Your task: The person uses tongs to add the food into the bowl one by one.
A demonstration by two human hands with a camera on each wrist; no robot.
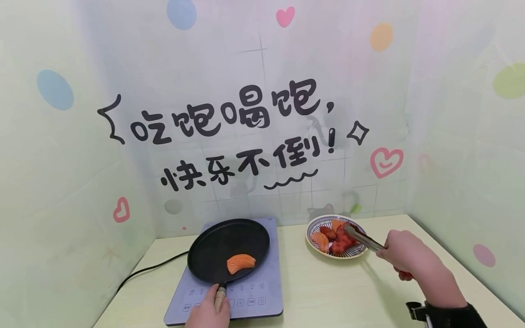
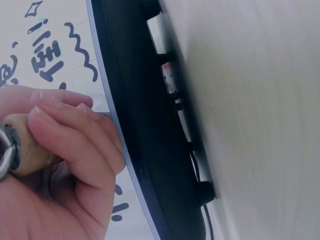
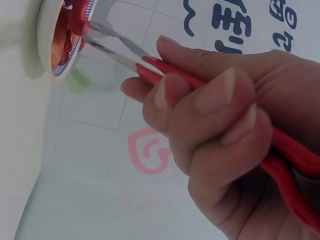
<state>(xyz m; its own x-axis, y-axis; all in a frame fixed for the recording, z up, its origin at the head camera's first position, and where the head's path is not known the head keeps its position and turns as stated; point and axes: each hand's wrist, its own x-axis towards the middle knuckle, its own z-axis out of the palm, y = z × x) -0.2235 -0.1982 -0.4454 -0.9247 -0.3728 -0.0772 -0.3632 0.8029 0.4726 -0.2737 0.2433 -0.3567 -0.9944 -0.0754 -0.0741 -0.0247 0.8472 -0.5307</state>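
My left hand [image 1: 208,314] grips the wooden handle [image 2: 32,147] of a black frying pan [image 1: 217,246], at the front left. In the pan, toward its near right, lies one orange piece of salmon [image 1: 241,263] with pale stripes. With curled fingers my right hand [image 3: 215,120] holds red-handled metal tongs [image 1: 366,239] on the right side of the table. Their tips are down among the red meat pieces [image 1: 341,245] on a round patterned plate [image 1: 336,257]. Orange striped slices [image 1: 321,241] lie on that plate too. The tongs' tips stand slightly apart in the right wrist view.
Under the pan is a lavender induction cooker [image 1: 268,282] with touch keys along its front. A black cord [image 1: 151,269] runs from it to the left. The pale table [image 1: 320,291] meets a printed curtain [image 1: 246,68] behind and at both sides.
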